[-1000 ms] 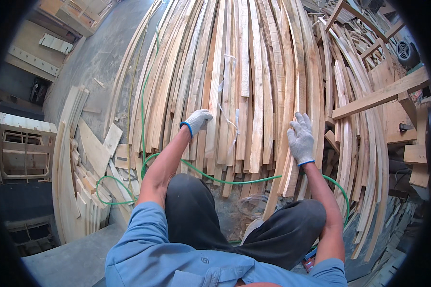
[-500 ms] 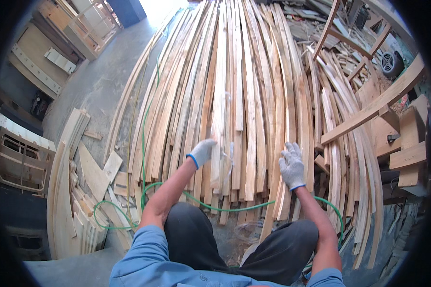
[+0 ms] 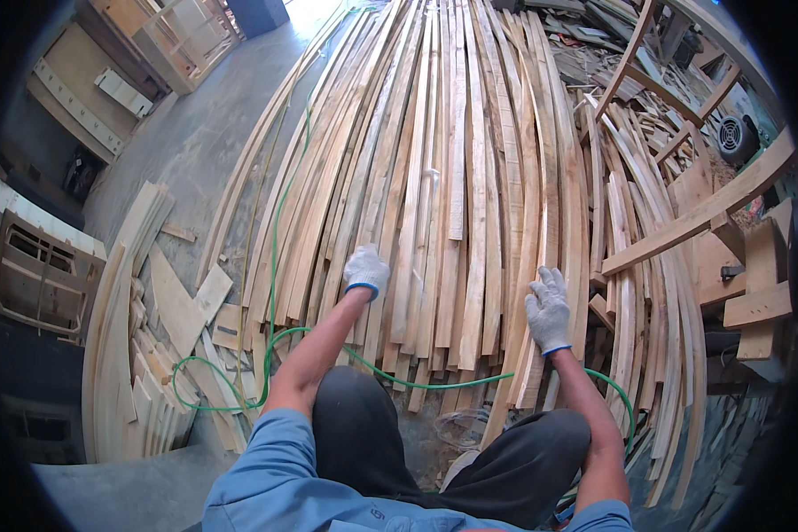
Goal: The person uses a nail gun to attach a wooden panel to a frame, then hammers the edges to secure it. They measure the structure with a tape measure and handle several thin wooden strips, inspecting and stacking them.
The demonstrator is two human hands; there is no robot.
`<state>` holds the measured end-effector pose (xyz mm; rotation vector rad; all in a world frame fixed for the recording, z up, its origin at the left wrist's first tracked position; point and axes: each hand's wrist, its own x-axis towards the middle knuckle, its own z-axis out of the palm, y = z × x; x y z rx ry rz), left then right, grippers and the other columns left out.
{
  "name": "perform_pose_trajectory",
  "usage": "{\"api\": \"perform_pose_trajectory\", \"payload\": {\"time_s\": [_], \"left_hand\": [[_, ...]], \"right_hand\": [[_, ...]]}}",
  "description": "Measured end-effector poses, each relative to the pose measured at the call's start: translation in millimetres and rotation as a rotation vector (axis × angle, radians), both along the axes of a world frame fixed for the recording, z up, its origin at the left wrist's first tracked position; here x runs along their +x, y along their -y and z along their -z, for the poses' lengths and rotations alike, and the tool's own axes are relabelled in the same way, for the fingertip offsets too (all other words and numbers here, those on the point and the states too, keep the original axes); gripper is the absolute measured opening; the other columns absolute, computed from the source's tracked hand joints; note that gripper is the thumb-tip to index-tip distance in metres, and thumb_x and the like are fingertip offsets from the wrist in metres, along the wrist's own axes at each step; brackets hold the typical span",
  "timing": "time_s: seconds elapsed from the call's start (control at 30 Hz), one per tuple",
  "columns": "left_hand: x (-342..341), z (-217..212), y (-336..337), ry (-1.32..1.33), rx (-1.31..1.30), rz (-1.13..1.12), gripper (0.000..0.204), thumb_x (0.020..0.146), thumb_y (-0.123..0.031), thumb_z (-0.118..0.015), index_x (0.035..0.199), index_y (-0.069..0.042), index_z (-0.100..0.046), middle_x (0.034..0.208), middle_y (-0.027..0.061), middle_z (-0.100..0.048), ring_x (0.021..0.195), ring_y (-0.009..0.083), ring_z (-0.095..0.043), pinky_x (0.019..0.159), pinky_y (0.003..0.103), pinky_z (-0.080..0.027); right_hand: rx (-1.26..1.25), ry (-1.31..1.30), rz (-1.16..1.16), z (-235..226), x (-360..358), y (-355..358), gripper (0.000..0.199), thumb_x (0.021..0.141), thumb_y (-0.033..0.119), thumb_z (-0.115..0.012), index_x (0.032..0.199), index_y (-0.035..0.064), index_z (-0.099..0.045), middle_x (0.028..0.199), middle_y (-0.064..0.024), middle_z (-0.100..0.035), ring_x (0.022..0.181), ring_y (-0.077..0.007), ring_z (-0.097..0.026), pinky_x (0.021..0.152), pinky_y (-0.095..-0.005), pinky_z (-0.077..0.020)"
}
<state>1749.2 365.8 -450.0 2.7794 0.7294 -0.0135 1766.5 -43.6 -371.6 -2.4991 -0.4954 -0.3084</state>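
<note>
While both arms reach forward, gloved left hand (image 3: 366, 270) and right hand (image 3: 548, 309) rest on wooden slats (image 3: 457, 204).

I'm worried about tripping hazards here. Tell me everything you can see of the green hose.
The green hose is thin, flexible and looks like plastic or rubber. It runs down along the left edge of the pile of wooden slats, loops on the floor by the scrap boards, then crosses over the near ends of the slats, passing under the person's forearms, and arcs down at the right. Both ends are out of sight.
</note>
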Motion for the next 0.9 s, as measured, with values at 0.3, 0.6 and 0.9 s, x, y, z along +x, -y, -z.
{"api": "perform_pose_trajectory", "payload": {"time_s": [0.3,0.6,0.9], "left_hand": [[-29.6,15.9,-19.2,-0.204,0.088,-0.212,0.048,0.087,-0.030,-0.067,0.126,-0.010,-0.048,0.117,0.0182,-0.059,0.106,0.0348,-0.067,0.079,0.051,-0.057],[-26.2,19.3,-25.9,-0.241,-0.034,-0.179,0.046,0.085,-0.029,-0.068,0.126,-0.008,-0.057,0.116,0.0213,-0.064,0.110,0.0387,-0.067,0.088,0.053,-0.055],[-3.4,-8.9,17.8,-0.012,-1.854,-0.061,0.028,0.097,-0.016,-0.060,0.124,-0.008,-0.061,0.098,0.0044,-0.069,0.086,0.0170,-0.068,0.076,0.035,-0.055]], "right_hand": [[0.004,-0.020,0.000,-0.8,0.1,-1.6,0.020,0.087,0.012,-0.065,0.104,0.0049,-0.072,0.145,-0.0157,-0.056,0.143,-0.0376,-0.040,0.118,-0.0447,-0.0354],[0.014,-0.052,0.008,-4.2,-0.4,-1.2,0.021,0.088,0.013,-0.064,0.105,0.0038,-0.072,0.145,-0.0161,-0.055,0.144,-0.0372,-0.039,0.119,-0.0444,-0.0343],[0.003,-0.045,0.028,-4.3,-0.9,9.6,0.021,0.088,0.014,-0.064,0.106,0.0040,-0.071,0.144,-0.0167,-0.056,0.144,-0.0377,-0.039,0.119,-0.0444,-0.0344]]}}
